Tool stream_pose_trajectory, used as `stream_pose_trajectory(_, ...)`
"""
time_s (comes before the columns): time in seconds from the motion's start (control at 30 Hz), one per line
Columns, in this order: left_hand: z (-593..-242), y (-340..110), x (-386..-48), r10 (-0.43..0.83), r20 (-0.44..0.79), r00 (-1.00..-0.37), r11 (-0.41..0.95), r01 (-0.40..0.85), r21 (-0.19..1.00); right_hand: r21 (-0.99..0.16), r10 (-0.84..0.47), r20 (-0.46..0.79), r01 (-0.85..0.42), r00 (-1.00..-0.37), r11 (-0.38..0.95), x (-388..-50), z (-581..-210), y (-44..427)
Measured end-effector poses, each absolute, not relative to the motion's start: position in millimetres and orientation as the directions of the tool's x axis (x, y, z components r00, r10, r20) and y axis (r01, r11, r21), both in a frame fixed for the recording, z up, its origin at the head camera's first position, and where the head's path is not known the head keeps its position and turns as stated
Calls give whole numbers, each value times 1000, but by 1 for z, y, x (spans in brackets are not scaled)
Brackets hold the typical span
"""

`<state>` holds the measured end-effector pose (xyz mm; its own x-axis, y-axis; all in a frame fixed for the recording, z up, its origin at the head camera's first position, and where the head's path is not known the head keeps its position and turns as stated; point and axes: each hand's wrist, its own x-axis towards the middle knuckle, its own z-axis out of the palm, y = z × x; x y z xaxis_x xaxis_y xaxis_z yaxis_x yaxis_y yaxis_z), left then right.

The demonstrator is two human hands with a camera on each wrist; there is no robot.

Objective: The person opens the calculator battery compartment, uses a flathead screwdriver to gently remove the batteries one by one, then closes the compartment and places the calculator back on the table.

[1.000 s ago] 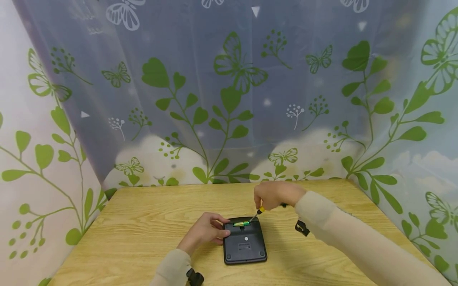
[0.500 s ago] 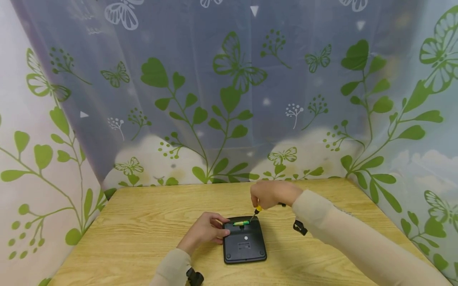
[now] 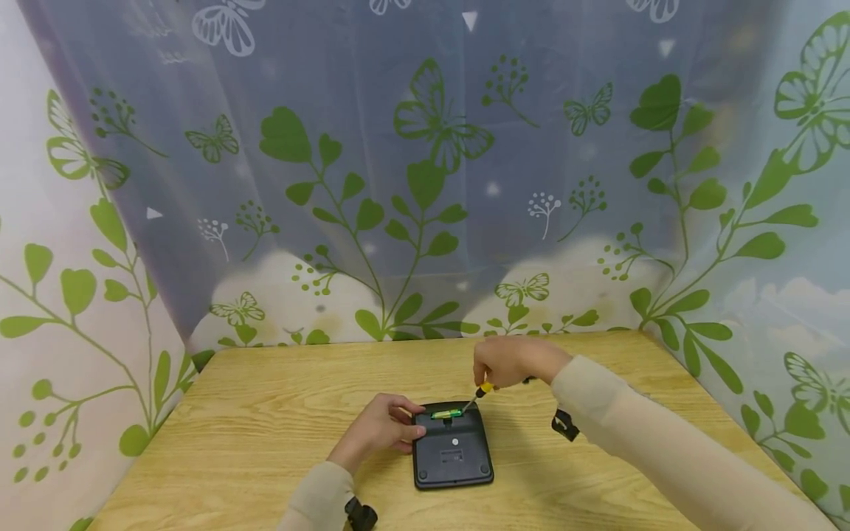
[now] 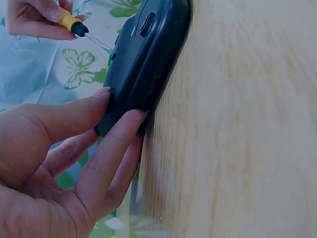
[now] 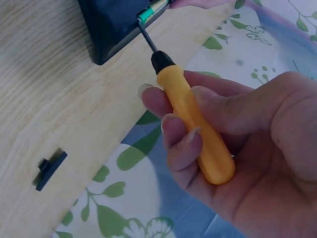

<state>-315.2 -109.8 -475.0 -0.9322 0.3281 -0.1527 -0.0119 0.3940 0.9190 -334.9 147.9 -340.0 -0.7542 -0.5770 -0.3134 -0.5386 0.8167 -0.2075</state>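
Screwdriver tip at the battery slot

In the lower middle of the head view we see a black device [image 3: 468, 446] lying on the wooden tabletop [image 3: 285, 413], with a green battery [image 3: 446, 414] in a slot near its far edge. The left hand [image 3: 384, 426], just left of it, pinches the device's left edge, thumb on the upper face and fingers against the side.

Right of centre, the right hand [image 3: 505, 361] grips the yellow handle of a screwdriver [image 5: 183, 94], its shaft slanting down to the battery's right end; whether the tip touches the battery itself we cannot tell. In the lower left of the right wrist view we find a small black piece [image 5: 51, 171] on the tabletop, well apart from the device. Behind everything, across the top of the head view, hangs a blue-grey curtain [image 3: 332, 221] printed with green leaves and butterflies.
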Motion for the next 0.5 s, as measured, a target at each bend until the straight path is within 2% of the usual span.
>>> stream_pose_trajectory(0.13, -475, -110, -315, 330, -147, -933, 393, -6, 920, -229, -591, -302, -545, -748, 807, -338, -343, 153)
stream_pose_trajectory(0.5, -475, -110, -316, 328, -158, -931, 397, -16, 918, -380, -640, -268, -531, -720, 757, -349, -358, 176)
